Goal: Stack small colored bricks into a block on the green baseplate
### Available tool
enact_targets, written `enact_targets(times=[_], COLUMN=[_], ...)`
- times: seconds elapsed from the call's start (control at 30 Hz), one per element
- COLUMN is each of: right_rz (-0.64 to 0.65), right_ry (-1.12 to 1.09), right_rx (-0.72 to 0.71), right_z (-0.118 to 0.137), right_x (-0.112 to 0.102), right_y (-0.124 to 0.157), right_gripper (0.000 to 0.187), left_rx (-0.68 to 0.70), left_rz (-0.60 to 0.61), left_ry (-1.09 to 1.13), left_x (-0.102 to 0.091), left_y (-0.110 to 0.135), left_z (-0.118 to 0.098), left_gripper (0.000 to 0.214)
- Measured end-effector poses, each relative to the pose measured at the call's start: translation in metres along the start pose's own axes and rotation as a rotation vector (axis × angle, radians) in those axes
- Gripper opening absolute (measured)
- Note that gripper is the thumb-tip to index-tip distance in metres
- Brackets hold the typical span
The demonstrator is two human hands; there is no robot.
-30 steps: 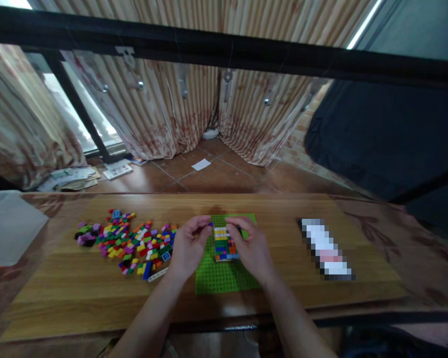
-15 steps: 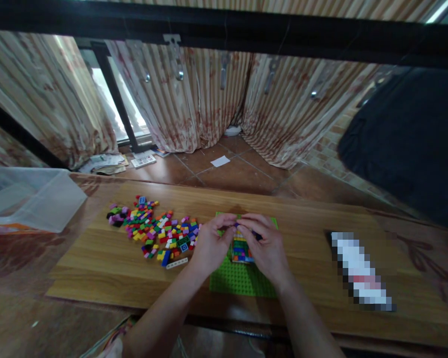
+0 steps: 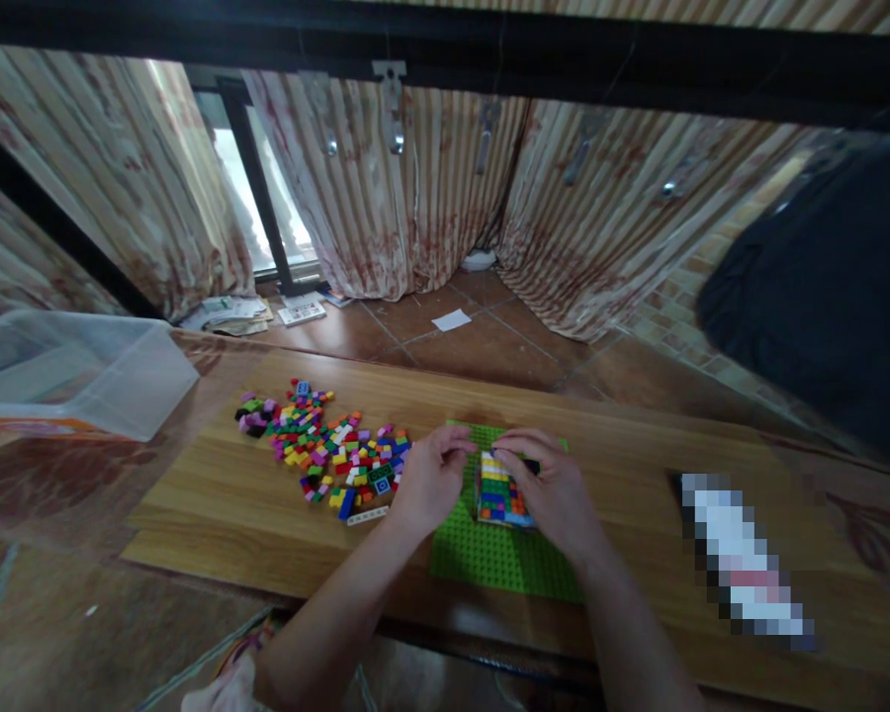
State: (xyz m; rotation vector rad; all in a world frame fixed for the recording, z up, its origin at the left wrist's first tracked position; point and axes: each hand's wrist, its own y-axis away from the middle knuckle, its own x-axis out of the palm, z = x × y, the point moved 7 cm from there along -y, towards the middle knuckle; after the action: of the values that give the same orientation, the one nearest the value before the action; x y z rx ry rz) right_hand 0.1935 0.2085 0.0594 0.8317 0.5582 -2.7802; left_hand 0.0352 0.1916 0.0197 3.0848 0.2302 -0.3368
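A green studded baseplate point(image 3: 500, 574) lies on the wooden board, bearing a low block of small coloured toy bricks point(image 3: 498, 494) in yellow, green, blue and orange rows. My left hand point(image 3: 431, 480) hovers at the baseplate's left edge, thumb and fingers slightly apart, with nothing visible between them. Over the right side of the brick block is my right hand point(image 3: 553, 489). Its thumb and fingertips come together at the block's far edge on a small purplish toy brick, mostly hidden by the fingers.
Left of the baseplate spreads a pile of loose bricks point(image 3: 326, 435), with a long white studless strip point(image 3: 367, 515) at its near side. A clear plastic bin point(image 3: 140, 381) stands at the far left. A blurred-out flat item point(image 3: 742, 564) lies on the right of the wooden board point(image 3: 215, 539).
My left hand has drawn back a little from the right hand, opening a gap between their fingertips. The whole view has shifted, so the scene sits slightly further right.
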Motion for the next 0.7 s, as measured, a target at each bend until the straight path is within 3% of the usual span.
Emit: enact_targets(times=[0.4, 0.7], right_rz=[0.122, 0.107], right_ry=[-0.006, -0.018], right_rx=[0.031, 0.048], right_z=[0.009, 0.005], right_x=[0.011, 0.012], right_y=[-0.004, -0.002], right_gripper=[0.021, 0.021], left_rx=[0.111, 0.166], left_rz=[-0.009, -0.037], left_ry=[-0.037, -0.155], left_x=[0.004, 0.005], left_y=[0.013, 0.02], left_z=[-0.015, -0.023], left_gripper=[0.035, 0.033])
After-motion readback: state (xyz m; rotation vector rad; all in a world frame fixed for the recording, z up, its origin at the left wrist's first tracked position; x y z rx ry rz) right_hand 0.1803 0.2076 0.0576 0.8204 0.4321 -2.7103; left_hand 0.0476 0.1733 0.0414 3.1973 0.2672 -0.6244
